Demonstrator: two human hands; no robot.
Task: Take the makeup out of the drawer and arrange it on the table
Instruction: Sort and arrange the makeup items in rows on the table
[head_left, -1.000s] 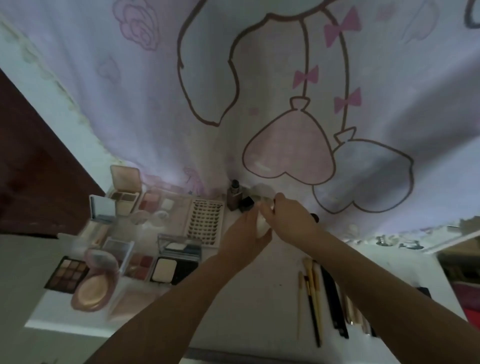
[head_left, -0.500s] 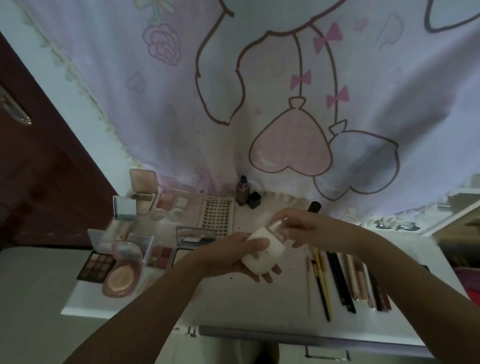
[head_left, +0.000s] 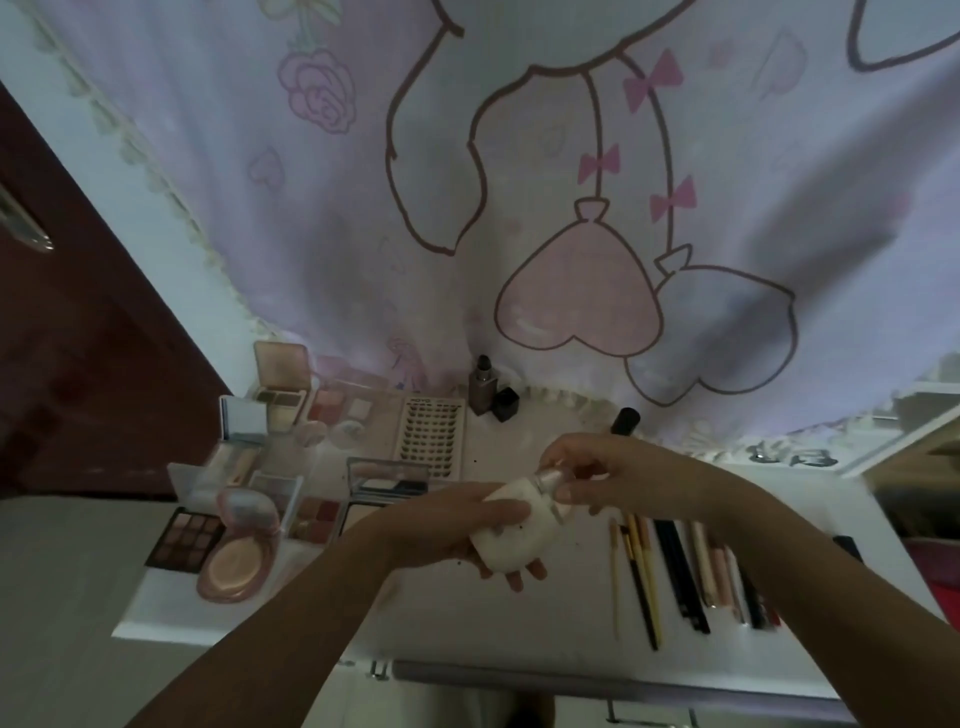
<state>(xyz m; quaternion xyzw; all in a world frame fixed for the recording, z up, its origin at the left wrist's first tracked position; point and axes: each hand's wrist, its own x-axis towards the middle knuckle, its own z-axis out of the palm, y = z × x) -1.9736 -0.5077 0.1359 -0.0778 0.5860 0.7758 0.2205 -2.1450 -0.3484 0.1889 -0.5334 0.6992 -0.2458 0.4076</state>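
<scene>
Head view: I'm holding a white bottle (head_left: 511, 525) in my left hand (head_left: 447, 530), fingers wrapping its body, lifted above the white table (head_left: 415, 618) near the middle. My right hand (head_left: 613, 475) is pinching the bottle's pale cap (head_left: 550, 475) at the top. Open palettes and compacts (head_left: 270, 499) are lying on the table's left part, a lash tray (head_left: 430, 439) behind them, a dark foundation bottle (head_left: 480, 387) standing at the back by the curtain (head_left: 519, 182), and brushes and pencils (head_left: 685, 571) are lined up on the right.
</scene>
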